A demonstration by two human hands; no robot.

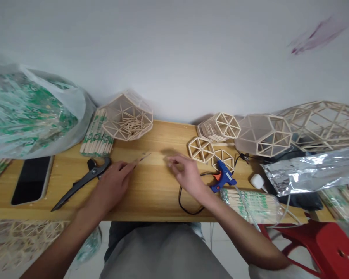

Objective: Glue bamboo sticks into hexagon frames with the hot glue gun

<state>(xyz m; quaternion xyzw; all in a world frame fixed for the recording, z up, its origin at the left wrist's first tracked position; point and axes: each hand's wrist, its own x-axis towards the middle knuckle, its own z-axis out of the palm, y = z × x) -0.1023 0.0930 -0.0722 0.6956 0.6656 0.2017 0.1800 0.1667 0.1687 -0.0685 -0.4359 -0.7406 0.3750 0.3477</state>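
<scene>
My left hand [116,184] rests over the wooden table, fingers closed on a thin wooden stick [145,156] whose tip points up and right. My right hand [186,173] hovers across from it, thumb and fingertips pinched; blur hides whether anything is between them. Close to the left hand lie dark-handled pruning shears [84,183]. Right of my right hand sits a blue glue gun [224,176] with an orange trigger, its nozzle by two flat stick hexagons with spokes [200,150]. An open lattice bowl [128,116] behind my left hand contains short cut sticks.
A big plastic bag of green-printed wrappers [35,112], stick bundles [97,133] and a phone [31,180] occupy the left. Stacked hexagons [219,127], lattice shapes [263,133], a white charger [257,181], silver foil packaging [314,168] and packaged sticks [253,205] fill the right.
</scene>
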